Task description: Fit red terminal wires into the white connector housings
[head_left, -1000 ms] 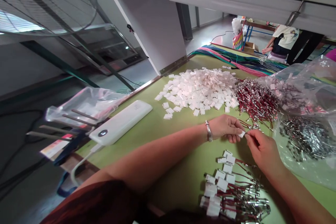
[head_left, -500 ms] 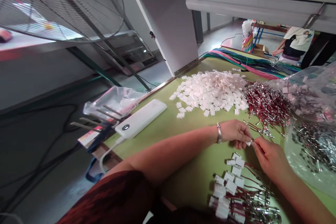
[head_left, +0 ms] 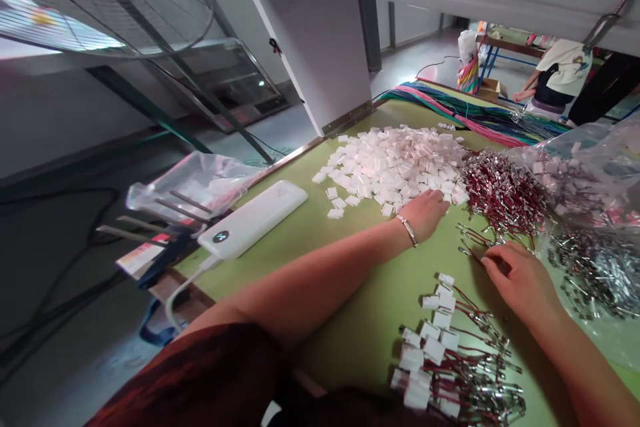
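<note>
Silver-bangled left hand (head_left: 424, 215): stretched over the green-topped desk (head_left: 300, 240), back upward, fingertips at the near right edge of a heap of small, flat, white plastic housings (head_left: 395, 160); grip partly hidden, so cannot tell whether clasping a housing or bare.
Bare right hand (head_left: 523, 277): curved above the desk, thumb and forefinger close together at the ends of a few loose, thin red wires with silvery tips (head_left: 477, 237); cannot tell whether grasping one or merely alongside.
Wired cluster: white rectangular plastic connectors with red leads and metal ends (head_left: 433, 350), gathered on the desk nearer the body.
Red tangle: dense mound of short dark-red wires with silvery terminals (head_left: 500, 187), just right of the white heap.
Right side: crumpled transparent plastic bag with white pieces inside (head_left: 590, 180); nearer, loose silvery metal terminals (head_left: 595, 273) on clear plastic.
Left edge: smooth, oblong white power bank (head_left: 255, 217), white cable (head_left: 186, 282) plugged into the near end.
Far edge: long blue, green and pink wire bundles (head_left: 460, 110).
Background: seated person in a pale shirt (head_left: 565, 70), well apart.
</note>
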`<state>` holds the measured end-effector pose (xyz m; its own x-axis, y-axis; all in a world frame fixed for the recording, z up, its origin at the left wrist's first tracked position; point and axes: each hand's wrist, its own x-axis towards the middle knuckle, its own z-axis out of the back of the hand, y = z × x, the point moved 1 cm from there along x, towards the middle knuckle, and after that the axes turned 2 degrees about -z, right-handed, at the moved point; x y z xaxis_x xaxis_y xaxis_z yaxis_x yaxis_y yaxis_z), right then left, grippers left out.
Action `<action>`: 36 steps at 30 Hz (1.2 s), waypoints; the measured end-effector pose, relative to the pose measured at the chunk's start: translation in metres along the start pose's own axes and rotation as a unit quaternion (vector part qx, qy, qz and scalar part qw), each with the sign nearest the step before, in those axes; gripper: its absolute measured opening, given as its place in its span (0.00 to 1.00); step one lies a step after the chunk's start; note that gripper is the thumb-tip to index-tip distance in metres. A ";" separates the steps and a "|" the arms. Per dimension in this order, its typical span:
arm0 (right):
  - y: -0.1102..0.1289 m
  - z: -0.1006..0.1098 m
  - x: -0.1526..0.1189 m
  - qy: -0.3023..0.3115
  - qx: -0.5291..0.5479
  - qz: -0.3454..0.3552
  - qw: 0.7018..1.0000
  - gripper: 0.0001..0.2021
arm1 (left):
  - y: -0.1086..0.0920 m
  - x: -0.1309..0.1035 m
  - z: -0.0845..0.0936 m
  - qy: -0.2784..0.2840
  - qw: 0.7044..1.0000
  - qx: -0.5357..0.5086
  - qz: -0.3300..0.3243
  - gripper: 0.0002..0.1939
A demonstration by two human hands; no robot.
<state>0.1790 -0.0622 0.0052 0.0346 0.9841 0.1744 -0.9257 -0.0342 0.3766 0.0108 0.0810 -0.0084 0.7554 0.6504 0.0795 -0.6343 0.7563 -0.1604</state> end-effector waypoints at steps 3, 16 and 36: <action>0.002 -0.012 0.002 0.010 -0.082 0.014 0.997 0.08 | 0.004 0.001 0.006 0.009 0.999 -0.051 0.015 0.11; 0.005 -0.002 -0.004 -0.085 0.040 0.007 0.996 0.10 | 0.009 -0.007 0.021 0.013 0.989 -0.113 -0.092 0.11; 0.016 0.004 -0.006 0.020 0.251 -0.096 0.963 0.13 | -0.024 -0.016 0.018 0.126 0.746 -0.650 0.069 0.08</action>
<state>0.1657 -0.0689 0.0135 0.1642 0.9861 0.0266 -0.6050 0.0794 0.7923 0.0114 0.0536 0.0116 0.8081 0.5583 -0.1879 -0.1368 -0.1323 -0.9817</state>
